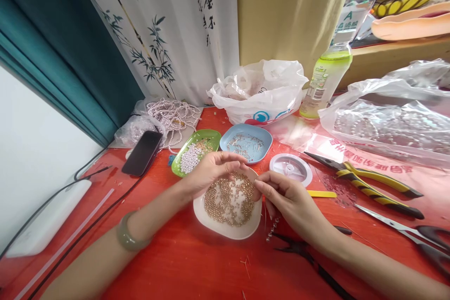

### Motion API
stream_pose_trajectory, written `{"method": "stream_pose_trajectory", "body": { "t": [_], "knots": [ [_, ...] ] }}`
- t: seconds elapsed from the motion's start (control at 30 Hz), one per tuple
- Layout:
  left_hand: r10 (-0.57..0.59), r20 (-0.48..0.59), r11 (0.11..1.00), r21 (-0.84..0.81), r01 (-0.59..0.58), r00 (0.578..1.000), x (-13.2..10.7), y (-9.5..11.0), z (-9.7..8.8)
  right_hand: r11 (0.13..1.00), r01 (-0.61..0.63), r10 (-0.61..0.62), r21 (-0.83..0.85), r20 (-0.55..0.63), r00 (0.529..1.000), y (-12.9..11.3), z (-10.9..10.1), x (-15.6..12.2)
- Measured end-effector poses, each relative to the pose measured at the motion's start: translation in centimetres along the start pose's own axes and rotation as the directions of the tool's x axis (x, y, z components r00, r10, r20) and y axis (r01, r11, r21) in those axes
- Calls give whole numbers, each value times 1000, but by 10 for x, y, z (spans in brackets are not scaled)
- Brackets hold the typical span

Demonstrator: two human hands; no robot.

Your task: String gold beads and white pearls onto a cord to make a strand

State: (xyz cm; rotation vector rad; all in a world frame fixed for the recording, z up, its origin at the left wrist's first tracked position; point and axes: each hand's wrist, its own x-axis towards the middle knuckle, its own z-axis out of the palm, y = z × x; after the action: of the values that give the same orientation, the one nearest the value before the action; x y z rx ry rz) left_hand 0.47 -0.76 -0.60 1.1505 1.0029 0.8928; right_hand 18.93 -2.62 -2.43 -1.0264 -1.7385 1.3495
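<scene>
White dish: holds gold beads.
Your left hand: above dish, bent; grasp unclear.
Your right hand: dish's right rim, fingertips pinched; contents unclear.
Handling: best kept over dish, catching drops.

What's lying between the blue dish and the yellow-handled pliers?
A round, pale plastic spool lies between the blue dish and the yellow-handled pliers, as the head view shows.
</scene>
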Motion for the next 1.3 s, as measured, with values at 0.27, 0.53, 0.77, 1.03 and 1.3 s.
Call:
{"method": "stream_pose_trajectory", "body": {
  "t": [0.27, 0.53, 0.77, 1.03, 1.3],
  "knots": [
    [125, -170, 750, 662, 19, 977, 4, 31, -50, 904, -113, 131, 413, -15, 991, 2, -3, 3],
    [-1, -97, 455, 886, 87, 995, 7, 28, -88, 827, -43, 147, 560, -141, 979, -4, -7, 5],
    [-99, -45, 410, 908, 82, 994, 9, 23, -90, 945, 165, -55, 284, -357, 932, -11, -8, -2],
    [-19, -54, 335, 940, 57, 998, 9, 19, -85, 957, 273, -291, -100, -326, 899, -8, -11, 0],
    [170, -183, 463, 882, 85, 968, 10, 17, -68, 975, 220, -222, -35, -190, 956, 2, -12, 8]
  ]
}}
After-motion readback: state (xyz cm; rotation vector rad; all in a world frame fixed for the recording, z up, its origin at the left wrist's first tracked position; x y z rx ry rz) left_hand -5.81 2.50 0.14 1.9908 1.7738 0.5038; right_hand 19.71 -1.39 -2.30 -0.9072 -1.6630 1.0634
